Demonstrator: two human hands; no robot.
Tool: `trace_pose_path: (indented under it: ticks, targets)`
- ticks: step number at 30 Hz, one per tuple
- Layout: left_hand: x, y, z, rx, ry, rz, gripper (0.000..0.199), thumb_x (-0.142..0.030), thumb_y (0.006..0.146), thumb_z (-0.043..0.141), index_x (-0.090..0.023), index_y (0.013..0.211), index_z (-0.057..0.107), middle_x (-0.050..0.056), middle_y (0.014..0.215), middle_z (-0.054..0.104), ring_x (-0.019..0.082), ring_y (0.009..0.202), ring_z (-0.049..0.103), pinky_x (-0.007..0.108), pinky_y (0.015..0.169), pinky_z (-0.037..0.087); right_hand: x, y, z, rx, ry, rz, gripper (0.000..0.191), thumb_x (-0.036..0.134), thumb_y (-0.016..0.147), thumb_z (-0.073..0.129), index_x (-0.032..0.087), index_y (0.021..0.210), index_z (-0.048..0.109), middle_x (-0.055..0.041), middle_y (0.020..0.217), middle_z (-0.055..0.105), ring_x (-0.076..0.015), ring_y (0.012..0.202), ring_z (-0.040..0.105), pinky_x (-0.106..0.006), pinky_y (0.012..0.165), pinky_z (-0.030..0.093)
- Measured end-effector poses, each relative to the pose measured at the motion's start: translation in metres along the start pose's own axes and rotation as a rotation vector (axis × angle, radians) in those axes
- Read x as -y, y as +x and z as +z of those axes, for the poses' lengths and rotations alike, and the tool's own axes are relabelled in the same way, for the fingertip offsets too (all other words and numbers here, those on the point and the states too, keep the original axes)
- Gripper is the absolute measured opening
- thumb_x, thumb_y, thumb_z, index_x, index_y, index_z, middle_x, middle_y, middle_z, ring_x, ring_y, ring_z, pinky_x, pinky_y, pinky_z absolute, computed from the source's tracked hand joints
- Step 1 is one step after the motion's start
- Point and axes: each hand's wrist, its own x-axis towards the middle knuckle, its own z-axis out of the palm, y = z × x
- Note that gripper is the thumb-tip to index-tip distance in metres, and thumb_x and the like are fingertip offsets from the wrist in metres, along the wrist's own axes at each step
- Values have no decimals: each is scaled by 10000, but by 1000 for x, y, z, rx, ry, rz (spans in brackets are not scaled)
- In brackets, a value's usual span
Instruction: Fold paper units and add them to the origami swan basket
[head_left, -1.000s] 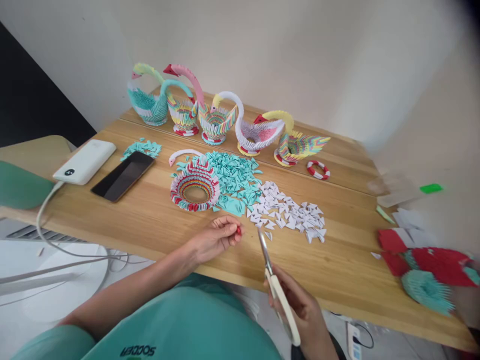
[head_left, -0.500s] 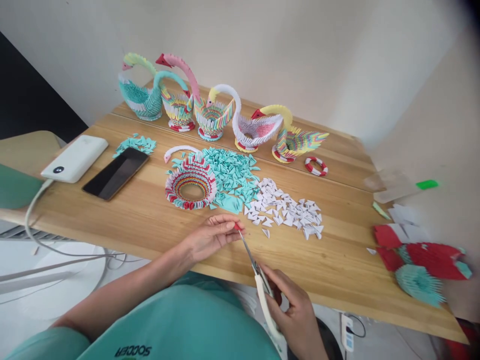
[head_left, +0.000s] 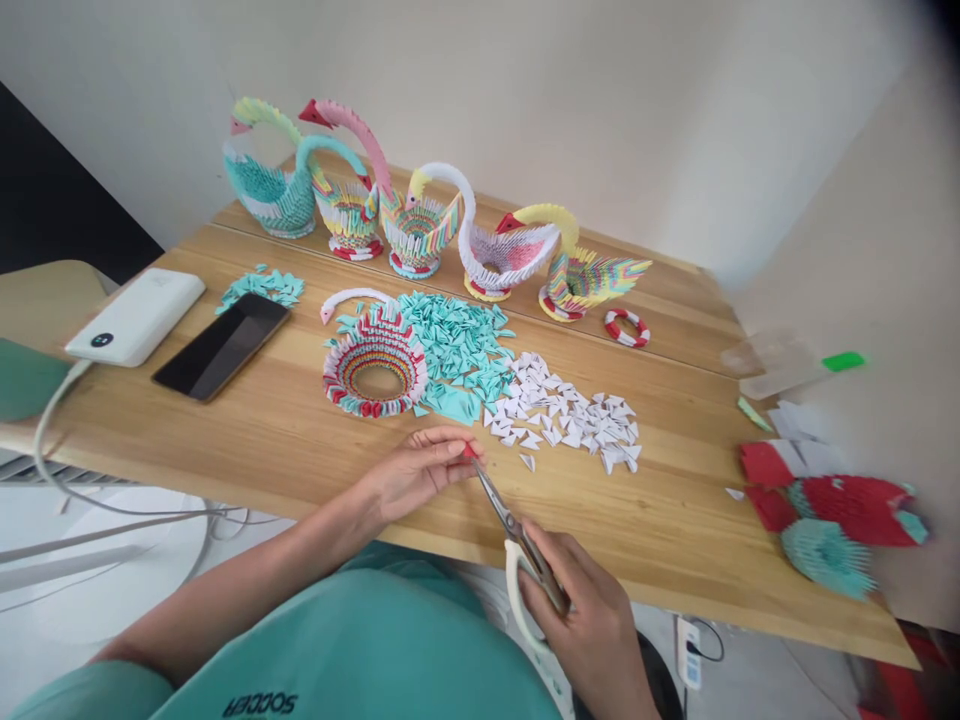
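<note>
Between thumb and fingers, my left hand (head_left: 420, 470) pinches a small red paper piece (head_left: 469, 452) above the table's front part. My right hand (head_left: 577, 610) grips white-handled scissors (head_left: 511, 524), whose blade tips meet the red piece. Just beyond my left hand stands a round paper basket (head_left: 375, 365) in red, white and mint rings, with a curved white swan neck (head_left: 352, 297) lying behind it. A heap of mint folded paper triangles (head_left: 457, 340) lies beside the basket. White folded triangles (head_left: 562, 410) are spread to the right of that heap.
Several finished paper swans (head_left: 420, 230) line the back of the wooden table (head_left: 285, 440). A red-and-white paper ring (head_left: 627, 328) lies at their right end. On the left are a phone (head_left: 223, 345) and a white power bank (head_left: 136, 316); red paper pieces (head_left: 847, 505) lie far right.
The scissors' handles have spread apart in my right hand, with the tips still at the red piece. The whole view has shifted slightly; my left hand keeps its pinch.
</note>
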Motion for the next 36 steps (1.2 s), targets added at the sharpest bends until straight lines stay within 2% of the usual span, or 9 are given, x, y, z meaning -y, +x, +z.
trace_pose_path:
  ticks: [6,8,12,14,16,19,22,28,36]
  targets:
    - [-1,0,1,-39,51,25,130,-159,737,788,-140,863,764,69,899,762,166,849,707,272,822,540,3,3,6,-118,-93,-45,436,150,863,617,212,1295,597,-94,1003,735,-215,851,711,-299,766,568]
    - [0,0,1,-57,65,47,131,-167,735,789,-139,860,763,72,898,761,170,846,704,277,803,541,4,6,7,-73,31,49,401,171,862,612,215,1260,629,-89,1001,738,-208,822,709,-281,710,572]
    - [0,1,0,-79,90,63,136,-191,731,795,-135,850,758,72,879,754,176,820,699,282,754,542,5,13,6,125,488,387,343,274,878,595,205,1204,677,-65,912,746,-162,656,672,-229,552,534]
    - [0,1,0,-78,94,65,134,-195,734,793,-129,845,756,74,874,750,173,809,695,275,734,541,3,14,5,192,665,486,355,322,873,602,198,1194,689,-50,806,736,-149,604,641,-234,557,523]
    - [-1,0,0,-80,83,61,141,-194,736,792,-127,854,753,72,879,746,171,806,694,274,732,544,2,13,5,209,734,538,370,337,855,621,201,1191,695,-44,783,725,-147,609,621,-238,573,512]
    - [-1,0,0,-102,54,45,174,-202,732,797,-126,881,748,67,890,740,162,791,694,278,743,552,1,9,4,156,676,579,369,316,822,646,217,1171,709,-37,823,719,-127,588,559,-223,537,460]
    - [-2,1,1,-116,35,38,208,-219,721,809,-123,893,743,65,887,737,162,786,697,276,748,556,3,5,2,129,603,592,366,296,804,646,228,1156,720,-15,779,693,-114,565,493,-221,536,426]
    - [-2,1,0,-111,29,29,219,-232,719,814,-123,895,741,71,885,737,174,802,706,274,748,557,8,10,-1,133,565,591,378,315,794,639,213,1147,725,-6,710,637,-131,588,484,-237,567,430]
    - [-1,0,0,-99,28,20,205,-225,727,807,-119,890,743,75,873,738,175,807,707,269,750,550,6,12,4,102,540,544,367,334,804,644,203,1136,729,-12,740,673,-120,569,484,-227,540,433]
